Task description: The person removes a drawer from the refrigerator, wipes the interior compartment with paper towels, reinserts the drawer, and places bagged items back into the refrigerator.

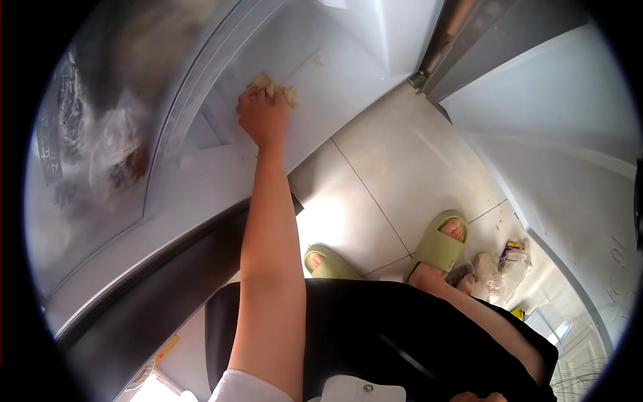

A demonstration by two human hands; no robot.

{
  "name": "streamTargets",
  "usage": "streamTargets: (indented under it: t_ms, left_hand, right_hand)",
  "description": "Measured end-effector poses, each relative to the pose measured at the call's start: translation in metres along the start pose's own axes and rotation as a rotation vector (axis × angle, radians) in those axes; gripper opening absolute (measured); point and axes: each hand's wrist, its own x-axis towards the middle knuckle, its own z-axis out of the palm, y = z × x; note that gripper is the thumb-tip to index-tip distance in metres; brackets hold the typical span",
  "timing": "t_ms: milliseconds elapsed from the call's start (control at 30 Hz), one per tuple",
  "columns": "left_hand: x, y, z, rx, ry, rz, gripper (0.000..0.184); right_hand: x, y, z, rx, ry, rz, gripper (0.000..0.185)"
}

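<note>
My left hand (pixel 262 119) reaches forward with its fingers curled over a crumpled beige cloth (pixel 289 96). Whether the wad is fabric or paper is hard to make out. It is pressed against the pale, smooth inner surface (pixel 335 67) of an open refrigerator. A small light-brown stain (pixel 317 61) shows on that surface, a little beyond the hand. Of my right hand (pixel 479 398), only a sliver appears at the bottom edge; its fingers are mostly cut off.
Left of my arm, a clear drawer (pixel 151 181) holds food in plastic bags (pixel 117 144). The refrigerator door (pixel 542 127) stands open at right. Bagged items (pixel 495 275) lie on the tiled floor (pixel 362 181) near my green slippers (pixel 439 244). A dark edge strip (pixel 154 288) runs under my forearm.
</note>
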Motion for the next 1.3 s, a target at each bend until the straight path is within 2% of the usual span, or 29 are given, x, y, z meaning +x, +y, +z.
streamTargets:
  t_ms: [100, 200, 300, 400, 600, 700, 767, 800, 900, 1000, 1067, 1100, 1133, 1200, 1233, 1300]
  left_hand:
    - [-0.024, 0.006, 0.031, 0.012, 0.163, 0.178, 0.073]
    - [-0.036, 0.019, 0.012, -0.032, -0.067, 0.09, 0.086]
    - [-0.025, 0.016, 0.013, -0.009, -0.03, -0.044, 0.086]
    - [-0.015, 0.038, 0.026, -0.048, 0.062, -0.129, 0.083]
    - [-0.007, 0.113, 0.047, -0.143, 0.051, 0.205, 0.076]
    - [-0.009, 0.133, 0.057, -0.174, 0.078, 0.292, 0.066]
    - [-0.013, 0.137, 0.056, -0.212, 0.068, 0.31, 0.058]
    - [-0.014, 0.138, 0.053, -0.154, 0.177, 0.329, 0.047]
    - [-0.016, 0.129, 0.059, -0.194, 0.226, 0.432, 0.04]
    - [-0.033, 0.13, 0.055, -0.225, 0.315, 0.475, 0.035]
    - [-0.052, 0.126, 0.05, -0.311, 0.254, 0.534, 0.033]
    - [-0.063, 0.124, 0.045, -0.353, 0.222, 0.564, 0.032]
    - [-0.074, 0.124, 0.032, -0.48, 0.246, 0.555, 0.022]
    - [-0.089, 0.12, -0.004, -0.656, -0.088, 0.182, 0.014]
    - [-0.089, 0.116, -0.015, -0.735, -0.256, -0.01, 0.014]
    - [-0.083, 0.091, 0.0, -1.004, 0.09, -0.084, 0.025]
  right_hand:
    - [0.013, 0.031, 0.018, -0.461, -0.011, -0.255, 0.027]
    - [-0.021, -0.027, -0.033, -0.59, -0.178, -0.227, 0.026]
    - [-0.018, -0.025, -0.025, -0.474, 0.057, -0.217, 0.025]
    - [0.013, 0.021, 0.015, -0.139, -0.031, -0.038, 0.024]
    - [-0.014, -0.013, -0.016, -0.274, 0.086, -0.123, 0.027]
    - [0.007, 0.017, 0.006, -0.608, -0.161, -0.236, 0.03]
    - [-0.007, -0.022, -0.022, -0.701, -0.303, -0.184, 0.031]
    - [-0.014, -0.037, -0.033, -0.747, -0.376, -0.155, 0.032]
    - [-0.018, -0.019, -0.022, -0.616, 0.03, -0.218, 0.033]
    - [-0.01, -0.006, -0.014, -0.685, -0.174, -0.222, 0.036]
    - [-0.003, 0.007, -0.012, -0.9, -0.212, -0.301, 0.028]
    - [-0.003, 0.006, -0.013, -0.877, -0.193, -0.306, 0.028]
    - [-0.005, 0.002, -0.015, -0.854, -0.175, -0.311, 0.028]
    - [-0.014, -0.014, -0.021, -0.545, -0.061, -0.249, 0.036]
    - [-0.022, -0.027, -0.029, -0.496, -0.035, -0.224, 0.035]
    - [-0.037, -0.045, -0.045, -0.399, 0.01, -0.17, 0.034]
